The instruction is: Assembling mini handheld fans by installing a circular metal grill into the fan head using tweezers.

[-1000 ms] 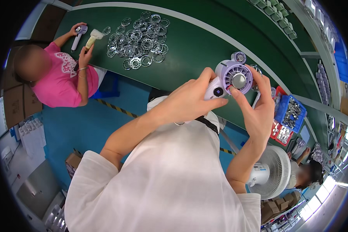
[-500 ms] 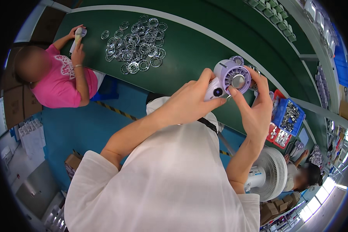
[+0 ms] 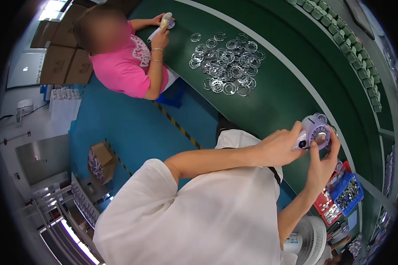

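Both my hands hold a purple-and-white handheld fan (image 3: 312, 129) over the green workbench, its round grille with a silver centre disc facing up toward me. My left hand (image 3: 276, 148) is closed around the white handle, which has a dark round button. My right hand (image 3: 321, 167) grips the grille's rim, thumb at the front edge and fingers around the far side. Just behind the held fan is another small round purple part (image 3: 321, 117), partly hidden.
A pile of shiny silver rings (image 3: 227, 64) lies on the green workbench (image 3: 269, 104). Right of me are a blue bin (image 3: 361, 197) and a red bin (image 3: 323, 206) of small parts, and a white pedestal fan (image 3: 313, 240). Green parts (image 3: 347, 42) line a shelf. A co-worker (image 3: 124, 70) sits left.
My view has swung, so the bench, ring pile and co-worker appear farther right. My hands keep the same hold on the handheld fan.
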